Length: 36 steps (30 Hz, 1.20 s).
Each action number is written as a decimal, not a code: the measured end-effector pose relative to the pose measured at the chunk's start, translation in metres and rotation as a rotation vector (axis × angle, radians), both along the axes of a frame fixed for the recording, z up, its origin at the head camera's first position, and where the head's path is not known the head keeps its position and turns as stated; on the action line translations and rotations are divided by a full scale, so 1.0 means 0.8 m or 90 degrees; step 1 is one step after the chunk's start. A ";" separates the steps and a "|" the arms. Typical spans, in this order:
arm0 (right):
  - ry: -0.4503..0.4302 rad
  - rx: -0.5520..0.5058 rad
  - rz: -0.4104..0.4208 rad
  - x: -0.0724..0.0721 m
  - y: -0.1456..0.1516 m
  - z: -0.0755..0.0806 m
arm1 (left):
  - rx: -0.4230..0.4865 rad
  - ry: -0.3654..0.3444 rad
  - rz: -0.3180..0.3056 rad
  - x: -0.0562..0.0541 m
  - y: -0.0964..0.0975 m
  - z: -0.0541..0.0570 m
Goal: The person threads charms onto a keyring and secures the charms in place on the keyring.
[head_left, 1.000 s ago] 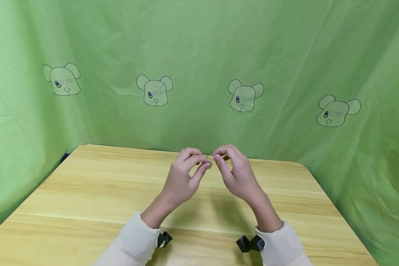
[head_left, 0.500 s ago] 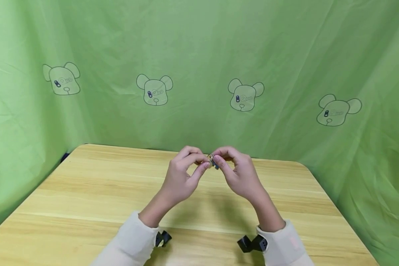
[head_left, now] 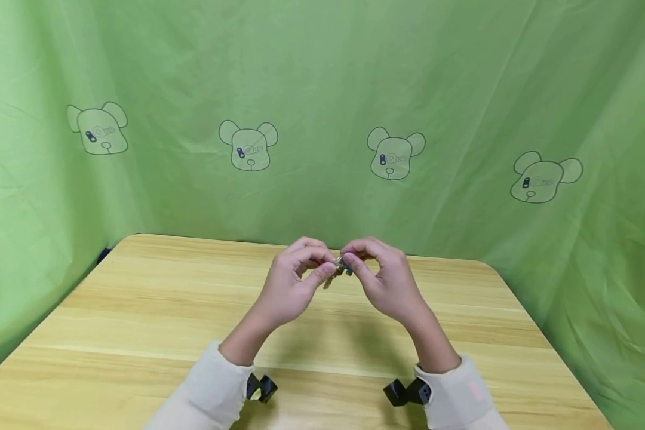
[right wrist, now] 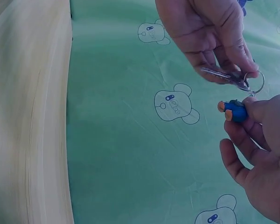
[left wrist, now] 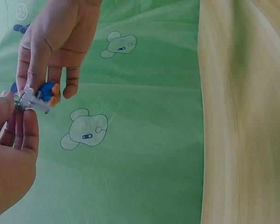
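Held up over the table, a metal key ring [right wrist: 263, 83] joins several keys [right wrist: 222, 74] to a small blue figurine [right wrist: 237, 111] with orange feet. My left hand [head_left: 290, 283] pinches the ring between thumb and forefinger, and the keys [left wrist: 35, 100] hang by its fingertips. The blue charm is gripped by my right hand [head_left: 384, 278], thumb against fingers, just right of the ring. In the head view the fingers cover most of the ring and part of the figurine. The hands are close together, their fingertips nearly touching.
Below the hands lies a light wood-grain table [head_left: 193, 334]. A green curtain [head_left: 322, 71] with printed bear heads surrounds its back and sides. Black wrist cameras [head_left: 405, 393] stick out below both pale sleeves [head_left: 457, 394].
The keys have come into view below my left fingertips, and the blue figurine has appeared by my right thumb. My left hand has shifted slightly left; the right has hardly moved.
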State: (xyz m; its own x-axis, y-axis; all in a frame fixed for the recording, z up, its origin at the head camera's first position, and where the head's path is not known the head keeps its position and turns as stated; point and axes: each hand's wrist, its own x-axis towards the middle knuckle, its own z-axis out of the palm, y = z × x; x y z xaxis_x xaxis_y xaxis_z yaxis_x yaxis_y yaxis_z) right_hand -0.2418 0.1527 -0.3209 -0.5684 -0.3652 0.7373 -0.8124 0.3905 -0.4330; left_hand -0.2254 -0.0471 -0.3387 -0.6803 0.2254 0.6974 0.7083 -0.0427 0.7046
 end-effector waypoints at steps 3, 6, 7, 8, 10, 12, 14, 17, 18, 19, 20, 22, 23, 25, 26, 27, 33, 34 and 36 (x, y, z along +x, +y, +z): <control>-0.015 0.002 -0.005 0.001 0.000 0.001 | 0.003 -0.026 0.004 -0.001 -0.001 -0.001; -0.031 -0.005 -0.012 0.002 0.001 0.003 | -0.016 -0.018 0.050 -0.004 0.000 -0.004; -0.034 -0.007 -0.013 0.002 0.001 0.002 | -0.028 -0.009 0.073 -0.005 0.000 -0.005; -0.036 -0.008 -0.015 0.003 0.001 0.002 | -0.039 0.003 0.095 -0.006 0.001 -0.006; -0.032 -0.006 -0.015 0.003 0.000 0.002 | -0.059 0.031 0.139 -0.008 0.002 -0.008; -0.022 0.004 -0.014 0.002 -0.001 0.001 | -0.074 0.065 0.175 -0.008 0.002 -0.008; -0.009 0.018 -0.015 0.001 -0.003 0.001 | -0.086 0.106 0.202 -0.009 0.002 -0.008; 0.008 0.041 -0.017 0.001 -0.005 0.000 | -0.114 0.172 0.239 -0.009 0.002 -0.007; 0.011 0.048 -0.018 0.000 -0.006 -0.001 | -0.124 0.191 0.247 -0.010 0.002 -0.007; 0.014 0.052 -0.018 0.000 -0.006 -0.001 | -0.133 0.209 0.255 -0.010 0.002 -0.007; 0.015 0.055 -0.018 0.000 -0.007 -0.002 | -0.143 0.224 0.263 -0.010 0.001 -0.007; 0.015 0.059 -0.016 0.000 -0.007 -0.003 | -0.159 0.250 0.278 -0.011 0.001 -0.008; 0.016 0.060 -0.014 0.001 -0.007 -0.003 | -0.167 0.261 0.286 -0.011 0.001 -0.008; 0.016 0.062 -0.009 0.001 -0.008 -0.003 | -0.180 0.278 0.298 -0.011 0.000 -0.008; 0.017 0.064 -0.007 0.001 -0.008 -0.003 | -0.186 0.284 0.303 -0.011 0.000 -0.009; 0.017 0.067 -0.005 0.001 -0.008 -0.003 | -0.191 0.287 0.307 -0.011 -0.001 -0.009; 0.016 0.086 -0.007 0.002 -0.009 -0.003 | -0.199 0.283 0.316 -0.011 -0.003 -0.008; 0.015 0.089 -0.009 0.002 -0.009 -0.003 | -0.199 0.281 0.316 -0.011 -0.003 -0.008; 0.012 0.096 -0.011 0.002 -0.009 -0.004 | -0.200 0.277 0.316 -0.011 -0.003 -0.007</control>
